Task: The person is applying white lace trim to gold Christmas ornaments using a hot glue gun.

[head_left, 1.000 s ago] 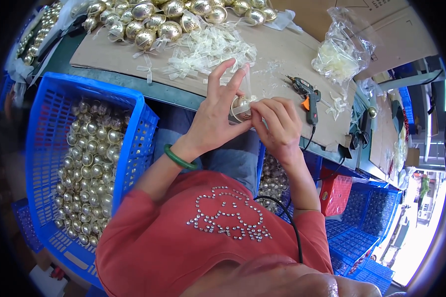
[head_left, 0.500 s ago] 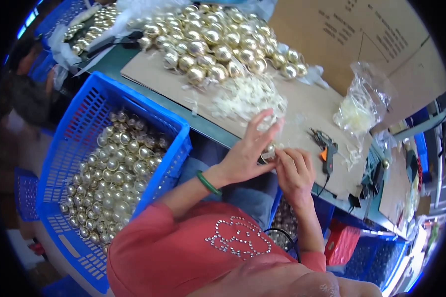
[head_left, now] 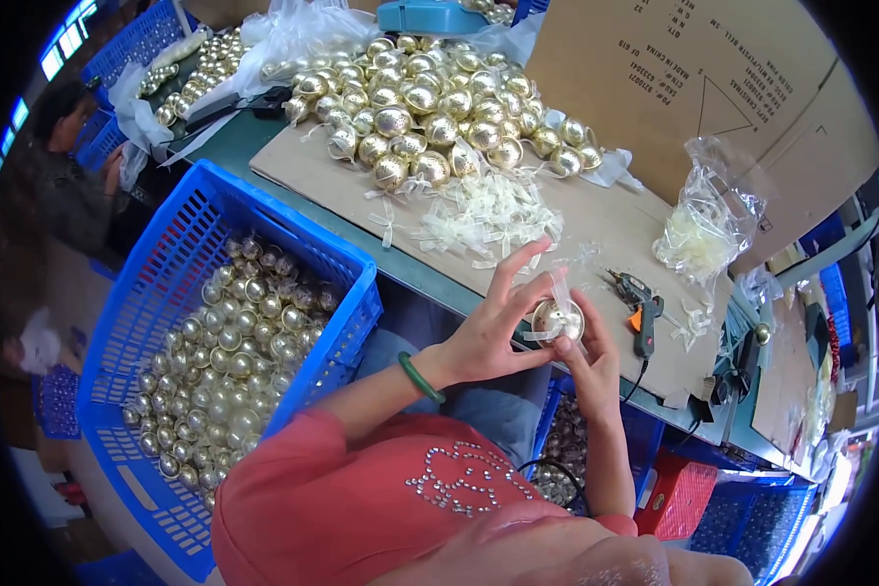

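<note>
Between my two hands, just above the table's front edge, is a shiny gold bell ornament [head_left: 555, 318] with small dark holes and a pale sheer ribbon bow on its face. My right hand [head_left: 596, 366] wraps its fingers behind the ornament, with the thumb pressed on the bow. From the other side, the thumb and lower fingers of my left hand [head_left: 493, 337] grip the ornament's left edge, while its upper fingers reach past it. Beyond them lies a loose pile of cream ribbon bows [head_left: 488, 215].
Gold bell ornaments [head_left: 439, 103] are heaped on cardboard at the back. A glue gun [head_left: 640, 308] lies right of my hands, by a clear plastic bag [head_left: 708, 215]. A large carton [head_left: 693, 88] stands behind. At left, a blue crate [head_left: 356, 293] holds more gold ornaments; a person [head_left: 68, 186] sits beyond.
The ornament has turned and come up between my hands, so its face and bow now show. My right thumb has moved onto the bow. The view has shifted slightly.
</note>
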A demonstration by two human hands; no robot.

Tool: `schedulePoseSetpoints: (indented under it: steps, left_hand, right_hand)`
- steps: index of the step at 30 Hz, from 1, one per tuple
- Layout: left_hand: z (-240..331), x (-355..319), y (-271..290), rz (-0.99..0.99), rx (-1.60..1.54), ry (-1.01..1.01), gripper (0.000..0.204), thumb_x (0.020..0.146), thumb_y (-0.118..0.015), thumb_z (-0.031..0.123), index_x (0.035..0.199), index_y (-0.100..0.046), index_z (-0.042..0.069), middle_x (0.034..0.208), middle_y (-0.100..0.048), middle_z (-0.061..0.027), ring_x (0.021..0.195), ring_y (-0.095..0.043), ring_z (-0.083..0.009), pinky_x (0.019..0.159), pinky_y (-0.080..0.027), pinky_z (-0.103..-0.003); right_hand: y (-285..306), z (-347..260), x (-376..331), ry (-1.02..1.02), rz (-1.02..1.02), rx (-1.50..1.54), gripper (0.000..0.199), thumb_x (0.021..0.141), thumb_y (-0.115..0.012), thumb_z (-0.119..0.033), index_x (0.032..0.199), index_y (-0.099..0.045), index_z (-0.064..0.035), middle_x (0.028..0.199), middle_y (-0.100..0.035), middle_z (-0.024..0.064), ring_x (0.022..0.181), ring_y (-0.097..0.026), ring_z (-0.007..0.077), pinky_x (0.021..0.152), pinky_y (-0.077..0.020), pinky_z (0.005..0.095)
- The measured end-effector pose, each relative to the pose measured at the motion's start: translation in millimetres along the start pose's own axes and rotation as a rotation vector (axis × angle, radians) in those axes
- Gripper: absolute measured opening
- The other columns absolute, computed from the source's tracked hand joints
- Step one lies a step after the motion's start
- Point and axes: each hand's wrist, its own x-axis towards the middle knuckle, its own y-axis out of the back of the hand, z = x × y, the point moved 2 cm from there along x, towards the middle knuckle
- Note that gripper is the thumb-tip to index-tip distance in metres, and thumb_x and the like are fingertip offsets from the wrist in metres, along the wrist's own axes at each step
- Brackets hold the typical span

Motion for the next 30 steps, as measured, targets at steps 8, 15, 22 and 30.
schedulePoseSetpoints:
  steps: [8,15,22,30]
  left_hand:
    - [-3,-9,-3,0.016,-0.157,0.111,0.058,0.085,-0.083,0.001,0.134,-0.052,0.002,0.161,-0.028,-0.0194,0.132,-0.061,-0.0306,0.106,-0.058,-0.041]
    - [-7,-9,-5,0.129,-0.366,0.385,0.046,0.088,-0.076,-0.006,0.128,-0.054,-0.002,0.157,-0.035,-0.0151,0.126,-0.064,-0.0237,0.099,-0.061,-0.035]
    - [-13,-17,-10,0.121,-0.317,0.355,0.043,0.090,-0.076,-0.004,0.128,-0.057,-0.002,0.155,-0.037,-0.0157,0.123,-0.066,-0.0240,0.096,-0.063,-0.034]
    - [-9,-11,-6,0.065,-0.227,0.301,0.026,0.092,-0.074,-0.005,0.116,-0.065,-0.003,0.155,-0.040,-0.0154,0.120,-0.066,-0.0206,0.094,-0.063,-0.031]
  right_hand:
    - [-1,-6,-6,0.000,0.067,0.057,0.066,0.097,-0.075,-0.009,0.154,-0.044,0.0032,0.143,-0.059,0.0140,0.130,-0.058,0.0196,0.111,-0.0465,0.0347]
    - [2,-2,5,-0.055,0.057,0.092,0.067,0.096,-0.073,-0.006,0.155,-0.042,0.0026,0.144,-0.058,0.0145,0.132,-0.057,0.0195,0.111,-0.0463,0.0350]
    - [1,-5,0,-0.068,0.024,0.171,0.064,0.099,-0.071,-0.010,0.155,-0.042,0.0010,0.141,-0.059,0.0138,0.130,-0.058,0.0199,0.112,-0.0471,0.0358]
    - [-1,5,9,-0.097,0.030,0.246,0.056,0.102,-0.066,-0.012,0.153,-0.045,0.0006,0.137,-0.060,0.0130,0.126,-0.060,0.0197,0.108,-0.0509,0.0360]
